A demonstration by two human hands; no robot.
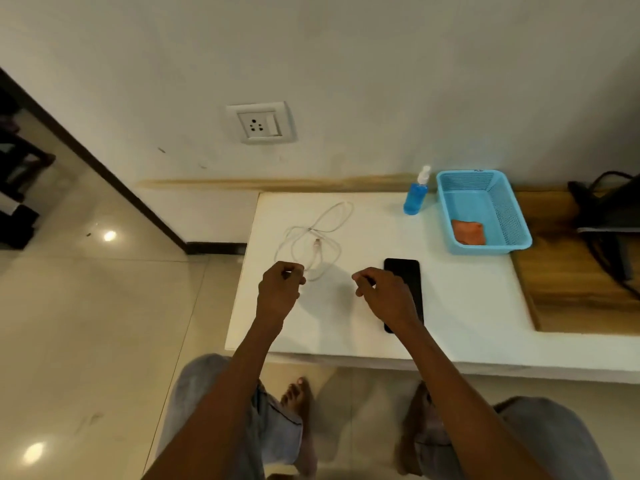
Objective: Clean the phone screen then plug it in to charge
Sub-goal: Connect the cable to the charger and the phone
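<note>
Black phone, white cable, blue spray bottle, blue perforated basket, orange cloth.

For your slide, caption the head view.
Left hand pinches cable; right hand hovers over phone.

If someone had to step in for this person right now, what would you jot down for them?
Left hand: pinches the white charging cable at its near end.
Right hand: loosely curled over the phone, holding nothing that shows.
Phone lies screen-up on the white table. Orange cloth is in the blue basket, spray bottle beside it.
Done: wiping apparently finished.
Left: plug cable into phone and wall socket.
</note>
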